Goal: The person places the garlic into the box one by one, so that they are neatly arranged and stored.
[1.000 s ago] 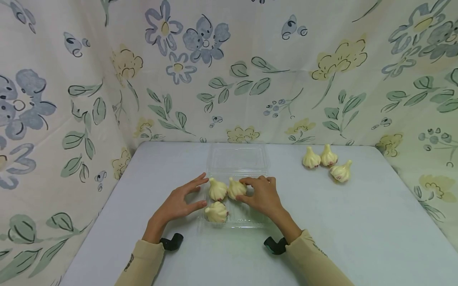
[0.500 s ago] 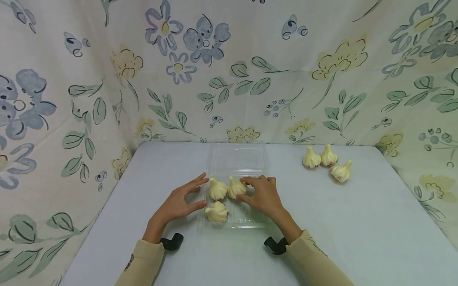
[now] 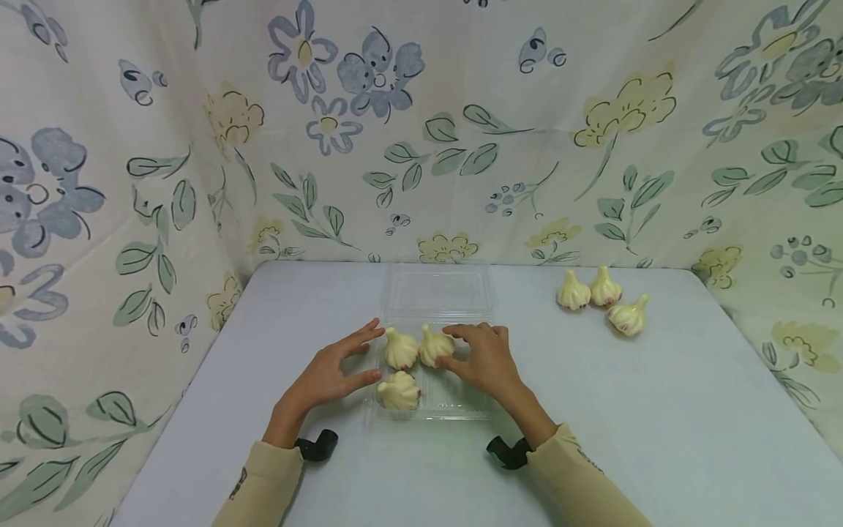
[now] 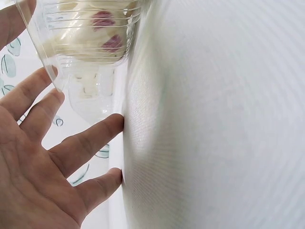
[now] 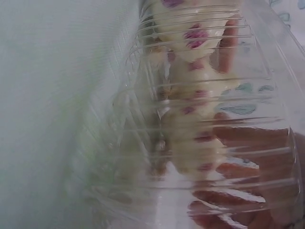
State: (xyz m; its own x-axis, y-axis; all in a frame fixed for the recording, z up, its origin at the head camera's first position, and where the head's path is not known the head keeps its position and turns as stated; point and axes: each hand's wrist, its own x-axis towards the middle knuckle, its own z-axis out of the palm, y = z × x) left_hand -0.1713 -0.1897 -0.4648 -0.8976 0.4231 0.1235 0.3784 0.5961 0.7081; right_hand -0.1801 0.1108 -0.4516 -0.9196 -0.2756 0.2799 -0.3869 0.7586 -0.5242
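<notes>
A clear plastic clamshell container [image 3: 454, 416] lies open on the table, its lid [image 3: 437, 289] folded back flat. Three garlic bulbs are in its base: one at the back left [image 3: 400, 349], one at the front left [image 3: 399, 391] and one to the right of the back-left bulb [image 3: 435, 347]. My right hand [image 3: 486, 359] holds that right-hand bulb between thumb and fingers. My left hand [image 3: 329, 373] rests at the container's left side, fingers spread and holding no bulb. In the left wrist view, fingertips [image 4: 56, 95] touch the container's clear rim.
Three more garlic bulbs stand together at the back right of the white table: a left one [image 3: 574, 291], a middle one [image 3: 604, 287] and a tilted one [image 3: 628, 316]. A floral curtain [image 3: 461, 183] hangs behind the table and along its sides.
</notes>
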